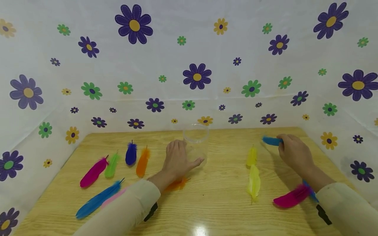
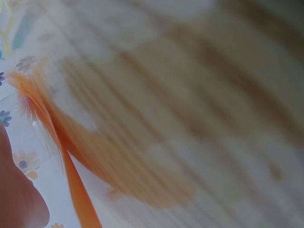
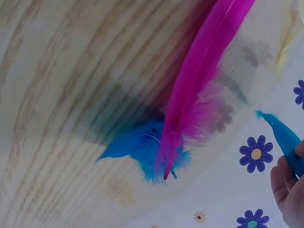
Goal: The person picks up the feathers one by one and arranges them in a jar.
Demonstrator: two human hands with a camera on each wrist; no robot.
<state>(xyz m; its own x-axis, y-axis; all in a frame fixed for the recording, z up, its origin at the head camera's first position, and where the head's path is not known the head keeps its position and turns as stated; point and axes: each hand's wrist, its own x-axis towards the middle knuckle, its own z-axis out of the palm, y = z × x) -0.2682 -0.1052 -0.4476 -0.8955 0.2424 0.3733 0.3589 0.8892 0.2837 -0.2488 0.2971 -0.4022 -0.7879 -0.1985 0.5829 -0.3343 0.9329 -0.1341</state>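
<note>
My left hand [image 1: 178,159] is at the left side of a clear, see-through plastic cup [image 1: 196,144], with its thumb stretched across the cup's front near the base. Over the table's far right, my right hand [image 1: 295,154] pinches a small blue feather [image 1: 271,141] between thumb and fingers; its tip points left. The right wrist view also has this blue feather [image 3: 285,137] in the fingers. Under the left wrist lies an orange feather [image 1: 177,185], partly covered by the arm. Below the right forearm, a magenta feather [image 1: 292,196] overlaps a blue one [image 3: 135,147].
Left on the wooden table [image 1: 218,209] lie feathers: magenta [image 1: 94,172], light green [image 1: 111,166], dark blue [image 1: 131,154], orange [image 1: 143,162], large blue [image 1: 98,200] and pink [image 1: 113,198], half hidden by the sleeve. Two yellow feathers [image 1: 254,183] lie right of the cup. Flowered cloth surrounds the table.
</note>
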